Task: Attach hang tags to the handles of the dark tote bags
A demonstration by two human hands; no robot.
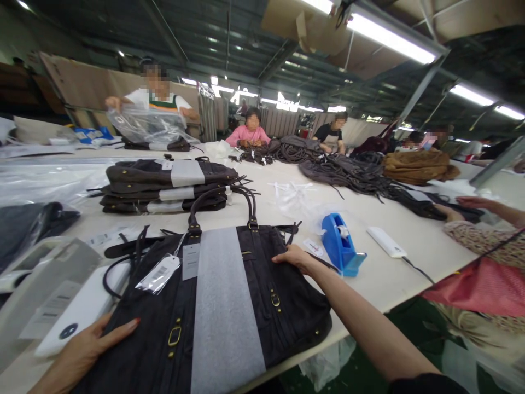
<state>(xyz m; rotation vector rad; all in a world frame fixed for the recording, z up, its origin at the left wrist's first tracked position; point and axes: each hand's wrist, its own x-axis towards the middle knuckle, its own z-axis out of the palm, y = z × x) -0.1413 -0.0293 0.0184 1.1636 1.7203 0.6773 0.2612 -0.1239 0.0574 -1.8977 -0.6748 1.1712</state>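
Note:
A black handbag (143,323) lies in front of me at the table's edge, its two handles pointing away. A wide strip of white tissue paper (225,312) wraps its middle. A barcode hang tag (159,273) and a grey label card (191,261) rest on its upper left. My left hand (92,345) grips the bag's lower left side, thumb on top, other fingers partly hidden. At the upper right edge, my right hand (293,258) holds the bag between thumb and fingers. Right of that hand stands a blue tape dispenser (340,243).
Beyond the bag is a stack of tissue-wrapped bags (164,189). A white power bank (385,242) with a cable lies right; a grey bin (69,257) and white device (88,301) stand left. Co-workers handle a plastic bag (143,125) and dark bags (348,174) around the table.

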